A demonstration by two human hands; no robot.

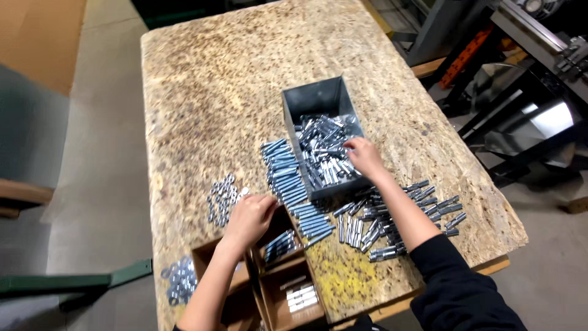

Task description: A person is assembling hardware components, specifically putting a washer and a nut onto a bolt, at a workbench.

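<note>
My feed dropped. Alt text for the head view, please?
The right hand reaches into a grey metal bin of bolts on a chipboard table, while the left hand rests over compartmented cardboard boxes. Loose bolts lie around.

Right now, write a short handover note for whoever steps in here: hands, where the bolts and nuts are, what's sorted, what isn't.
Left hand: closed, at the cardboard divider box on the table's near edge; what it holds is hidden.
Right hand: reaching into the grey metal bin, fingers on the bolts inside.
Done: row of bolts lined up left of the bin; a few pieces in two box compartments.
Left: loose bolt pile right of the bin, the bin's contents, nuts and washers on the board.
</note>
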